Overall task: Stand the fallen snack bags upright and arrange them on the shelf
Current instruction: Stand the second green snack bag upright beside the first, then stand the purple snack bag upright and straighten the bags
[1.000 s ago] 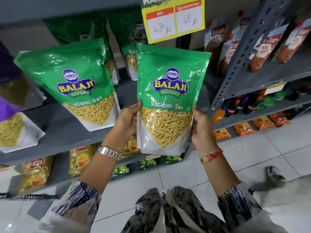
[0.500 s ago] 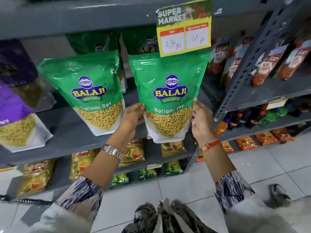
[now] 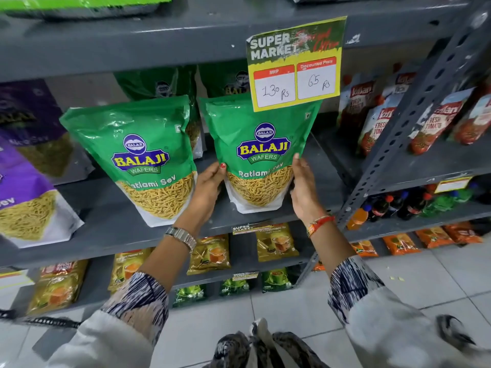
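Green and glossy, the Ratlami Sev bag (image 3: 261,152) stands upright on the grey shelf (image 3: 127,227), and we see it clasped at both lower edges from the head camera: the left hand (image 3: 210,181) presses its left side, thumb on the front, and the right hand (image 3: 303,187) cups its right side, fingers (image 3: 299,162) wrapped round the edge. Just beside it on the left a second green bag (image 3: 138,155) stands tilted, apart from the hands. A price card (image 3: 295,65) hangs from the shelf above, overlapping the held bag's top. Purple bags (image 3: 24,187) sit at far left.
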### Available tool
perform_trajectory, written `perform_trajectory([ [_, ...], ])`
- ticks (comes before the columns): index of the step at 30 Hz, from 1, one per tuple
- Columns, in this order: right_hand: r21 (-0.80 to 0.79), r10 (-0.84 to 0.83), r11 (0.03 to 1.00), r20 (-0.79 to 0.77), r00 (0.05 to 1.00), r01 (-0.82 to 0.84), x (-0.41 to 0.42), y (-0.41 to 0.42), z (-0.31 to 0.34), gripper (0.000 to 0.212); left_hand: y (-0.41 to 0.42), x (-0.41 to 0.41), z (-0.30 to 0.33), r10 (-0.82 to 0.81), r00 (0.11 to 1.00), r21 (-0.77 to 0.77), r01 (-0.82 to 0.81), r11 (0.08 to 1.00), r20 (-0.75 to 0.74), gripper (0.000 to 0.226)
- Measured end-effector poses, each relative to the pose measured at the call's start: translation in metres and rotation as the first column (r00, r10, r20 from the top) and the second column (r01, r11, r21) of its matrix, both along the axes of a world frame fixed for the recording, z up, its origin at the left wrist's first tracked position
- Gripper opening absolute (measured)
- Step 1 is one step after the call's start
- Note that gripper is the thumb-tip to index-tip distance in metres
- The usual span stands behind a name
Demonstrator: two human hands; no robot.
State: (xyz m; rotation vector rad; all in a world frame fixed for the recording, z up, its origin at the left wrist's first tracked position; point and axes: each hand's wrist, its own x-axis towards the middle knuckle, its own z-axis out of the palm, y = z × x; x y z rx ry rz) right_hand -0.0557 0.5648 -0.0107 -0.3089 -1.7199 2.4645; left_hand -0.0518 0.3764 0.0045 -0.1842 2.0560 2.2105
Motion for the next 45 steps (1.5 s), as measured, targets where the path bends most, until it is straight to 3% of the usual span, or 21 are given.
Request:
perform_trajectory([
  [4, -0.018, 0.105, 0.994, 0.098, 0.990, -0.103, 0.004, -0.005, -0.007, 0.087, 0.008, 0.006, 0.002, -0.108, 0.991, 0.025, 0.106, 0.994, 0.083, 0.040],
  [6, -0.019, 0.109, 0.994, 0.086, 0.990, -0.108, 0.001, -0.004, -0.013, 0.097, 0.009, 0.006, 0.004, -0.113, 0.990, 0.051, 0.109, 0.993, 0.085, 0.043],
  [8, -0.017, 0.117, 0.993, 0.086, 0.989, -0.116, 0.005, -0.006, -0.005, 0.092, 0.006, 0.003, 0.003, -0.111, 0.991, 0.046, 0.107, 0.993, 0.079, 0.043],
  [12, -0.018, 0.142, 0.990, 0.056, 0.988, -0.141, 0.005, -0.012, -0.003, 0.055, -0.002, -0.004, -0.003, -0.115, 0.989, 0.031, 0.113, 0.993, 0.093, 0.045],
  [19, 0.014, 0.134, 0.991, 0.046, 0.990, -0.135, -0.002, -0.011, -0.011, 0.051, -0.006, -0.009, -0.011, -0.115, 0.991, 0.011, 0.115, 0.993, 0.075, 0.048],
  [22, 0.050, -0.001, 0.999, 0.050, 0.999, -0.001, -0.001, -0.011, -0.017, 0.046, -0.006, -0.010, -0.023, 0.017, 0.996, -0.062, -0.011, 0.998, 0.090, 0.055],
  [24, 0.068, -0.130, 0.990, 0.039, 0.991, 0.127, 0.007, -0.013, -0.026, 0.046, -0.004, 0.007, -0.031, 0.128, 0.989, -0.091, -0.121, 0.989, 0.076, 0.047],
  [26, 0.019, -0.266, 0.964, 0.039, 0.963, 0.266, 0.022, -0.019, -0.036, 0.032, -0.003, 0.040, -0.043, 0.171, 0.984, -0.097, -0.166, 0.981, 0.048, 0.029],
  [28, -0.037, -0.327, 0.943, 0.060, 0.943, 0.329, 0.038, -0.030, -0.047, 0.008, -0.011, 0.072, -0.056, 0.242, 0.968, -0.101, -0.236, 0.966, 0.058, 0.029],
  [29, -0.040, -0.328, 0.943, 0.065, 0.942, 0.331, 0.046, -0.037, -0.049, 0.007, -0.018, 0.083, -0.060, 0.295, 0.954, -0.089, -0.289, 0.953, 0.059, 0.032],
  [33, -0.014, -0.235, 0.972, 0.044, 0.971, 0.236, 0.066, -0.070, -0.056, 0.020, -0.063, 0.093, -0.063, 0.595, 0.801, -0.046, -0.598, 0.800, -0.064, 0.026],
  [37, 0.139, 0.092, 0.987, -0.052, 0.994, -0.084, 0.068, -0.114, -0.047, 0.004, -0.111, 0.075, -0.049, 0.741, 0.648, 0.053, -0.745, 0.665, -0.178, 0.016],
  [40, 0.202, 0.253, 0.951, -0.072, 0.965, -0.235, 0.052, -0.146, -0.032, 0.023, -0.135, 0.054, -0.035, 0.680, 0.716, 0.058, -0.681, 0.730, -0.155, 0.041],
  [45, 0.143, 0.356, 0.922, 0.052, 0.933, -0.359, 0.030, -0.182, -0.010, 0.087, -0.147, 0.027, -0.025, 0.519, 0.848, 0.131, -0.505, 0.853, -0.108, 0.058],
])
